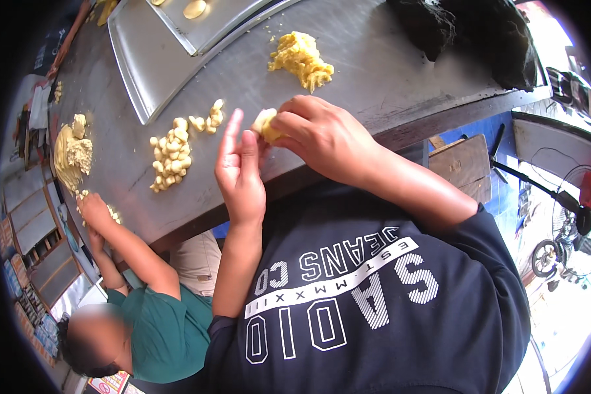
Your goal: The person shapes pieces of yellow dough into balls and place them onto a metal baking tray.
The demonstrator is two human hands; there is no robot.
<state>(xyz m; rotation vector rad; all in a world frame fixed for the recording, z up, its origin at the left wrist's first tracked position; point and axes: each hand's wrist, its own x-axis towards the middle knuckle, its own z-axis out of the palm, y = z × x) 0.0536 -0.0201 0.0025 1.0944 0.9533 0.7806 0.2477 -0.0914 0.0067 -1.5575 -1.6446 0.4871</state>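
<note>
Just past the table's near edge, my right hand (325,134) pinches a small lump of yellow dough (268,126) between thumb and fingertips; part of the lump is paler. My left hand (240,177) is held upright beside it, with thumb and fingers stretched out; some of its fingers are hidden behind the thumb. The lump is close to the left fingers, but whether they touch it I cannot tell. Left of my hands lies a cluster of small pale dough balls (172,156), with several more balls (213,118) beside it. A rough mound of yellow filling (301,60) sits beyond my right hand.
Metal trays (138,79) rest at the far left of the steel table (243,79). A black plastic bag (473,39) is at the far right. On the left, a co-worker in a green shirt (171,335) has their hands (95,213) by dough bits and a large dough mound (73,154).
</note>
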